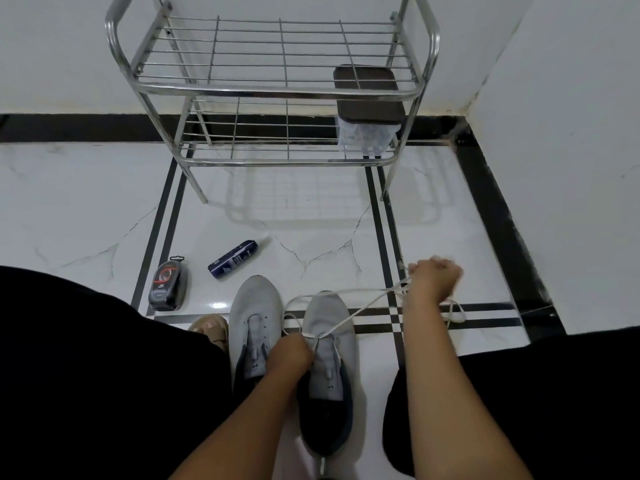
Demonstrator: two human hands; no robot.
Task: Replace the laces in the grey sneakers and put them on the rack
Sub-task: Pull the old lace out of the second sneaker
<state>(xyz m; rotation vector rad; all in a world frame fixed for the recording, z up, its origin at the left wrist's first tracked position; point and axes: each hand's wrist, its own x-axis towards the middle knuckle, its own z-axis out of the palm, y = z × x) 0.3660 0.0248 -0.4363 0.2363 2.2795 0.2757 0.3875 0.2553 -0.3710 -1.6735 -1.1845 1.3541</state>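
Observation:
Two grey sneakers stand side by side on the floor between my knees, toes pointing away. The left sneaker (255, 306) has bare eyelets. My left hand (290, 353) grips the right sneaker (332, 323) at its tongue, near the lowest eyelets. A white lace (360, 303) runs from those eyelets up to the right, where my right hand (434, 277) holds it in a fist, pulled out well clear of the shoe. More lace loops below that fist. The metal shoe rack (277, 91) stands ahead against the wall.
A dark spray bottle (232, 258) lies on the tiles in front of the sneakers. A shoe-polish pack (168, 286) lies to its left. A clear box with a dark lid (369, 105) sits on the rack's lower shelf at the right. My foot (209, 329) shows beside the left sneaker.

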